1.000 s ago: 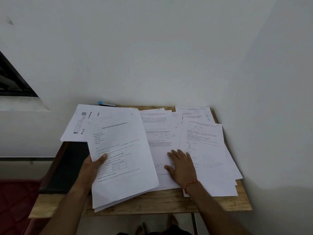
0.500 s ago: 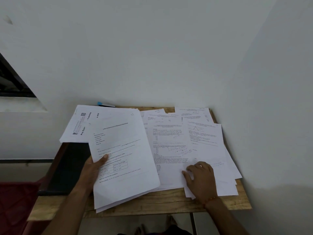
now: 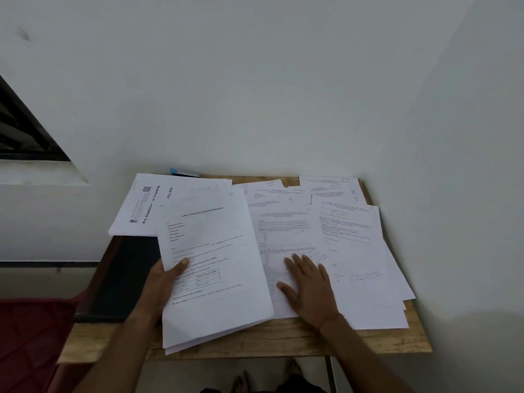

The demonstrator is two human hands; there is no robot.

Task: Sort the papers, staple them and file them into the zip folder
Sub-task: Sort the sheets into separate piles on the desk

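My left hand (image 3: 163, 282) grips a stack of printed sheets (image 3: 212, 265) by its left edge, thumb on top; the top sheet carries a letter and a small table. My right hand (image 3: 307, 285) lies flat with straight fingers on a middle sheet (image 3: 283, 236) among loose papers spread over the table. More loose sheets (image 3: 354, 251) overlap to the right. Another sheet headed "Pre Examination Training" (image 3: 136, 208) lies at the back left. A dark flat folder (image 3: 124, 276) sits under the papers on the left.
The small wooden table (image 3: 283, 341) stands in a corner, with white walls behind and to the right. A blue-tipped object (image 3: 181, 172) peeks out behind the papers at the back. A red cloth (image 3: 31, 336) lies at lower left. Feet show under the table's front edge.
My right hand moved left from the right pile's front corner onto the middle sheet and flattened its fingers. The left hand holds its stack as before.
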